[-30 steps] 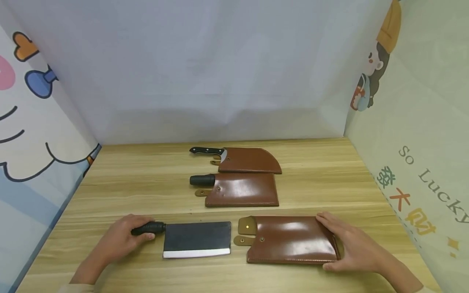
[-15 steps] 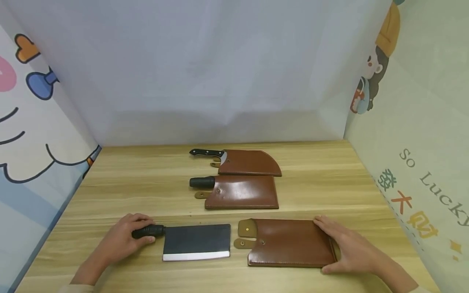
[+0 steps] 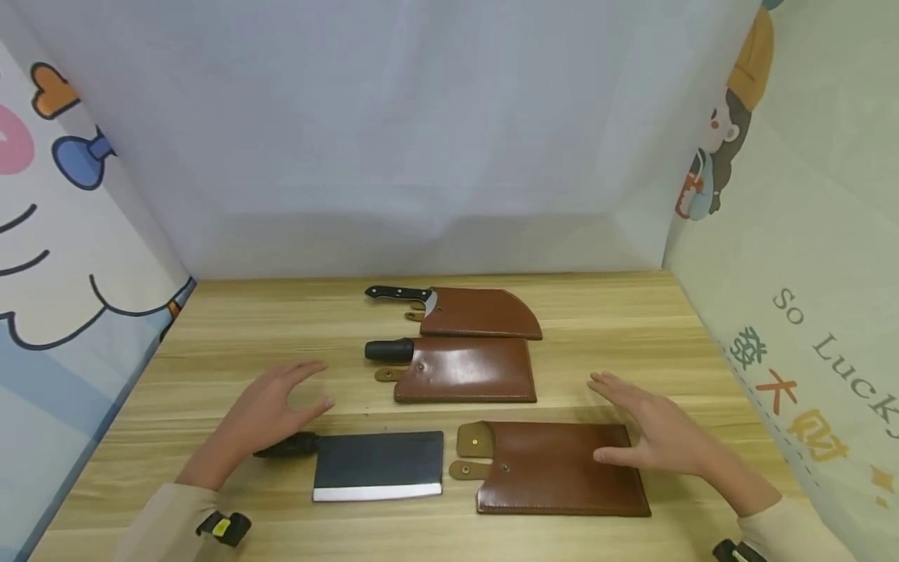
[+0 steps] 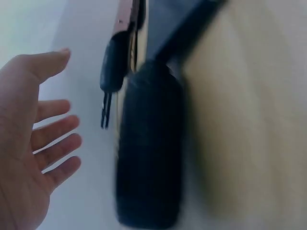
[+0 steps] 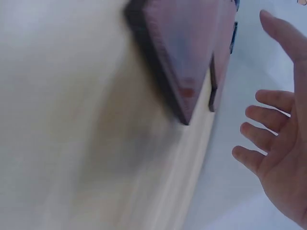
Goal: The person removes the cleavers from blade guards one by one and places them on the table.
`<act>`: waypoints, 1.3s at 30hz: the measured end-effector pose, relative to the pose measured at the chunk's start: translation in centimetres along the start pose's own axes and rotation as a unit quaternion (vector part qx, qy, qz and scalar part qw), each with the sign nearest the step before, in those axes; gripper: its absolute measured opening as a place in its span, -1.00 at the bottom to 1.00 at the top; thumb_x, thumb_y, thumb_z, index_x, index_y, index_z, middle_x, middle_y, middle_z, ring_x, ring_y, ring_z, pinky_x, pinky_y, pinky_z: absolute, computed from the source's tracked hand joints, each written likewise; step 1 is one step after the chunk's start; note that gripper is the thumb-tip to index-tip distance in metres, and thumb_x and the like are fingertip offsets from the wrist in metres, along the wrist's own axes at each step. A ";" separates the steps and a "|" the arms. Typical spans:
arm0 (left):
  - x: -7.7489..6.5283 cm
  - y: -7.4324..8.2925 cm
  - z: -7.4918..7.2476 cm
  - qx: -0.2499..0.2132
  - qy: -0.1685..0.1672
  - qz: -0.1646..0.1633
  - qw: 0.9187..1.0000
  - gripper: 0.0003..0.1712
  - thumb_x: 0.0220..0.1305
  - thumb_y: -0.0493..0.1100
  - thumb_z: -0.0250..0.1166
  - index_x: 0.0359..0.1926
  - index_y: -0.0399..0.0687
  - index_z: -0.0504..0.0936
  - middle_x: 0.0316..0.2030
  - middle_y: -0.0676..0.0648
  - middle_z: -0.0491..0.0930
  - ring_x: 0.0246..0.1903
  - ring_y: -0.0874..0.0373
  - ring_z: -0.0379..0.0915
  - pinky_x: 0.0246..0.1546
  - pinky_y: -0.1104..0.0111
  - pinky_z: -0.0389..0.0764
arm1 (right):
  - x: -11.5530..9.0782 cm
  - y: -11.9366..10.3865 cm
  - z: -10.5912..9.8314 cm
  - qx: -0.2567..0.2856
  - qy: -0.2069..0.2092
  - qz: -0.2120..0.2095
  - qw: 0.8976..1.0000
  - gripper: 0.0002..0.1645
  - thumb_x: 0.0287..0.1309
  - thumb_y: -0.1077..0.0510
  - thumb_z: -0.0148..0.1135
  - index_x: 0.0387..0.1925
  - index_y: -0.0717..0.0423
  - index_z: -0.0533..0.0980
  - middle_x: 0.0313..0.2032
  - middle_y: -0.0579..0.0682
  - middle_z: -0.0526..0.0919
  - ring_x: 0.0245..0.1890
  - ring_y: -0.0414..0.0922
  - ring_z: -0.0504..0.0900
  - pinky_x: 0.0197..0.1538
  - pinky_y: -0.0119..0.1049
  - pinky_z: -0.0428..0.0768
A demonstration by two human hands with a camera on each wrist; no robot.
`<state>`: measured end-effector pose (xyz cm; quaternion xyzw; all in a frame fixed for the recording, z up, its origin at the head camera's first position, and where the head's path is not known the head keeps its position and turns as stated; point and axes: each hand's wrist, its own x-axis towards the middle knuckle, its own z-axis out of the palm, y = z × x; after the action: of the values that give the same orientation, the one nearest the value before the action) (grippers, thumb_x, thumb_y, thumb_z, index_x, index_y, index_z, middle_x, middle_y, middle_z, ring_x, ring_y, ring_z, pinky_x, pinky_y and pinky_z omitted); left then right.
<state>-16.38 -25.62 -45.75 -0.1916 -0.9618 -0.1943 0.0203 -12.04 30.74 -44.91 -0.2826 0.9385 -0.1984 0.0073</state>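
Note:
In the head view a bare cleaver lies on the wooden table, its black handle to the left and bright edge toward the front. My left hand is over the handle end, fingers spread, holding nothing. In the left wrist view the black cleaver handle stands apart from that hand. To the cleaver's right lies a brown leather sheath, its two tan straps pointing left at the blade. Above the sheath's right end my right hand has its fingers extended and grips nothing.
Farther back lie two sheathed knives: a cleaver with a thick black handle in a rectangular sheath, and a riveted-handle knife in a curved sheath. A pale cloth wall stands behind, with printed side walls.
My left hand has let go of the cleaver handle and risen away from it. The right hand has come off the sheath's right end and lifted. Cleaver and sheath stay in place.

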 end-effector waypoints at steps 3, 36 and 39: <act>2.0 0.9 -0.2 -0.011 0.003 0.009 1.000 -0.20 0.34 0.24 0.34 0.43 -0.10 0.46 0.36 -0.26 0.45 0.34 -0.30 0.34 0.24 -0.25 0.38 | 1.5 -0.3 -0.5 -0.009 0.011 -0.001 1.000 0.14 0.02 -0.29 0.55 0.48 0.19 0.32 0.44 0.29 0.34 0.37 0.30 0.41 0.19 0.28 0.51; 10.9 1.7 4.6 -0.076 -0.070 0.062 0.993 -0.22 0.27 0.17 0.45 0.34 -0.21 0.53 0.23 -0.27 0.56 0.11 -0.14 0.54 0.02 0.01 0.56 | 12.6 -0.2 3.9 0.035 -0.073 -0.003 0.997 0.40 -0.07 -0.39 0.56 0.60 0.15 0.07 0.59 0.26 -0.02 0.52 0.31 0.12 0.39 0.32 0.28; 11.0 1.5 4.9 -0.075 -0.067 0.063 0.993 -0.24 0.29 0.16 0.44 0.33 -0.23 0.54 0.20 -0.27 0.58 0.06 -0.11 0.55 -0.02 0.03 0.56 | 13.1 0.0 4.4 0.040 -0.084 -0.001 0.996 0.44 -0.10 -0.42 0.56 0.61 0.14 0.06 0.59 0.27 -0.04 0.54 0.29 0.07 0.41 0.31 0.25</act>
<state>-25.79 -18.49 -48.46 -0.2652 -0.9299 -0.2506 -0.0462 -22.47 22.13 -47.63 -0.2987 0.9256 -0.2113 0.0972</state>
